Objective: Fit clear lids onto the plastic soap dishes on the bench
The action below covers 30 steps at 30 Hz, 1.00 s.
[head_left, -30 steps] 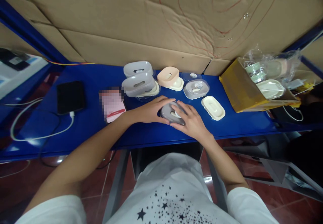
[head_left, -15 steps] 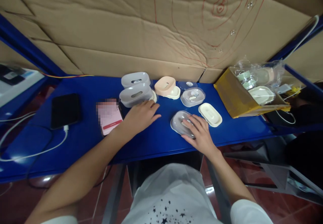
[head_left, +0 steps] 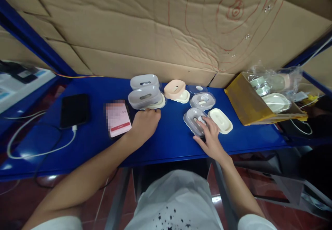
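My left hand (head_left: 146, 124) has its fingers curled under, right at the near edge of a cream oval tray (head_left: 161, 102); whether they pinch the tray is hidden. Part of that tray lies beneath a grey oval container with a slot (head_left: 144, 98). With fingers apart, my right hand (head_left: 211, 138) rests on a clear smoky lid (head_left: 192, 117). The lid lies on the table beside another cream oval tray (head_left: 220, 121). Behind it are a second clear lid (head_left: 202, 101) with a sticker, a peach slotted container (head_left: 175, 89) and a further grey container (head_left: 144, 81).
On the left of the blue table (head_left: 98, 154) are a lit phone (head_left: 119, 119) and a black device (head_left: 74, 110) with a white cable (head_left: 52, 152). A cardboard box (head_left: 240, 100) of plastic-wrapped pieces stands at the right. A cardboard wall (head_left: 124, 29) closes off the back.
My left hand's fingers, stretched out before, are now curled by the tray edge. The clear lid under my right hand has slid slightly away from me. The view has shifted a little.
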Each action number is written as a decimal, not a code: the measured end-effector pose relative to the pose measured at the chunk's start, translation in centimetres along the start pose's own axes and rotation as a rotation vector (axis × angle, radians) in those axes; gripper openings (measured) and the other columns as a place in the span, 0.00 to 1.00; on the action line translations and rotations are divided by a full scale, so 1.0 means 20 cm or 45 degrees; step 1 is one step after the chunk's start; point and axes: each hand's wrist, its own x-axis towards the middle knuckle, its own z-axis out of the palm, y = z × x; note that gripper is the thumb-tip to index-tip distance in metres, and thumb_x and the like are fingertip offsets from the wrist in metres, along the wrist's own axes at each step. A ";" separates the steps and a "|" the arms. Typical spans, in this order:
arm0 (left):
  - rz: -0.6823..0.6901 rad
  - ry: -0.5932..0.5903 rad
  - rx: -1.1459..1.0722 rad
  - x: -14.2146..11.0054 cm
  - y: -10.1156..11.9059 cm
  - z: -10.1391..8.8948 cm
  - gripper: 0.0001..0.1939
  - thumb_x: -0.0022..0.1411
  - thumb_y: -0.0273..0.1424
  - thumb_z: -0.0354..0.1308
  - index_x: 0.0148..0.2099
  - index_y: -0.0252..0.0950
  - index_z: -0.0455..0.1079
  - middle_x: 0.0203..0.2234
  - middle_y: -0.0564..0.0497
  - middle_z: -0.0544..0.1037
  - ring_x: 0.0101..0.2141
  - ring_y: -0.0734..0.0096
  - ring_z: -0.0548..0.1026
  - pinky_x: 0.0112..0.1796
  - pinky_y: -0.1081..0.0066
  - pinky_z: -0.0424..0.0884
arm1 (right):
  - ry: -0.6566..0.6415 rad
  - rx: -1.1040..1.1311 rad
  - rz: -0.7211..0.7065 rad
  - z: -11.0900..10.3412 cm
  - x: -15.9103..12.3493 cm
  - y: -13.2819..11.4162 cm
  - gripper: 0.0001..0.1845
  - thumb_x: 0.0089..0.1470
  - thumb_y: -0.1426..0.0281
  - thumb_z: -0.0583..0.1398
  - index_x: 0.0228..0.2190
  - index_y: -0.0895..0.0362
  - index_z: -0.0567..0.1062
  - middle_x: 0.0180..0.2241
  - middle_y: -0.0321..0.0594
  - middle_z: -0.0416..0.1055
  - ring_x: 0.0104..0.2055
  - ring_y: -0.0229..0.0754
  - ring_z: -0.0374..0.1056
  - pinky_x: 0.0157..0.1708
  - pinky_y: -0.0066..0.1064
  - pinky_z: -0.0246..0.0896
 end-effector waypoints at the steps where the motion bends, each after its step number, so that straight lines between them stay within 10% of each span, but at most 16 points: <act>1: -0.009 0.000 0.004 0.00 0.00 -0.01 0.16 0.76 0.25 0.50 0.52 0.29 0.80 0.42 0.31 0.85 0.45 0.39 0.85 0.40 0.54 0.79 | -0.025 -0.007 -0.015 0.00 0.01 -0.02 0.37 0.74 0.52 0.59 0.77 0.39 0.54 0.75 0.54 0.59 0.79 0.68 0.54 0.73 0.71 0.53; 8: -0.077 0.431 -0.036 0.03 -0.09 0.00 0.21 0.76 0.31 0.53 0.67 0.37 0.72 0.62 0.30 0.76 0.58 0.35 0.78 0.53 0.43 0.76 | 0.040 -0.101 -0.012 0.06 0.16 -0.09 0.37 0.78 0.57 0.52 0.80 0.40 0.47 0.80 0.54 0.51 0.82 0.68 0.47 0.75 0.78 0.38; 12: -0.135 0.521 -0.108 0.07 -0.19 0.01 0.35 0.73 0.35 0.64 0.78 0.40 0.60 0.76 0.29 0.61 0.72 0.26 0.64 0.66 0.33 0.63 | 0.199 -0.072 0.000 0.08 0.13 -0.14 0.38 0.78 0.63 0.52 0.80 0.40 0.44 0.78 0.54 0.56 0.80 0.63 0.53 0.75 0.69 0.46; 17: -0.289 0.197 -0.166 0.12 -0.27 0.00 0.28 0.78 0.40 0.57 0.74 0.35 0.66 0.66 0.29 0.76 0.63 0.31 0.76 0.58 0.42 0.74 | 0.129 -0.069 -0.039 0.09 0.10 -0.15 0.35 0.77 0.62 0.55 0.78 0.44 0.52 0.77 0.54 0.58 0.79 0.61 0.55 0.75 0.63 0.49; 21: -0.327 0.298 -0.251 0.15 -0.28 -0.01 0.24 0.81 0.44 0.52 0.68 0.35 0.72 0.58 0.34 0.82 0.55 0.38 0.82 0.50 0.52 0.77 | 0.153 -0.078 -0.054 0.09 0.10 -0.15 0.31 0.77 0.62 0.56 0.76 0.48 0.58 0.76 0.56 0.59 0.79 0.60 0.56 0.74 0.60 0.49; 30: 0.443 0.792 -0.430 0.11 -0.14 0.08 0.23 0.82 0.42 0.54 0.69 0.37 0.72 0.61 0.38 0.82 0.61 0.50 0.79 0.62 0.55 0.70 | 0.407 -0.110 0.014 0.05 0.09 -0.09 0.27 0.76 0.61 0.59 0.70 0.50 0.66 0.70 0.55 0.69 0.72 0.59 0.66 0.68 0.54 0.60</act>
